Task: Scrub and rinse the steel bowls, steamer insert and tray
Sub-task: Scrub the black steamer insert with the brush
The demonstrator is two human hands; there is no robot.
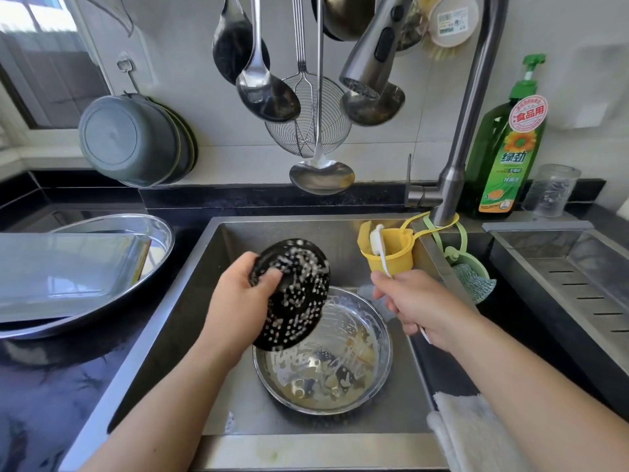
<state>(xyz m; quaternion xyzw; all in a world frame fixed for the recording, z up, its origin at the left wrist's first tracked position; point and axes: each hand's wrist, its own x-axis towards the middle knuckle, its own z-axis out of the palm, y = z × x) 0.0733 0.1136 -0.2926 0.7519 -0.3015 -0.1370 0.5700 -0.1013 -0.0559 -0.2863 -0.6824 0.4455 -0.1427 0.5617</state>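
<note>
Left hand (238, 294) grips the perforated steamer insert (292, 294), tilted and dotted with suds, above the sink (190, 301). Right hand (413, 301) holds the white handle of a dish brush (378, 247), whose head sits in a yellow caddy (396, 258) by the sink's rear edge. On the sink floor sits a soapy steel bowl (340, 362). Left of the sink, a steel tray (68, 277) lies in a large steel bowl (149, 233).

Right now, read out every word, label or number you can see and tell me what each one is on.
"食品用": red and white round sticker on the green dish soap bottle.
"绿劲": large white letters on the same bottle's label.
Smaller print lower on that label: too small to read.
White round label on the hanging scrubber pack at the top: print blurred, unreadable.
</note>
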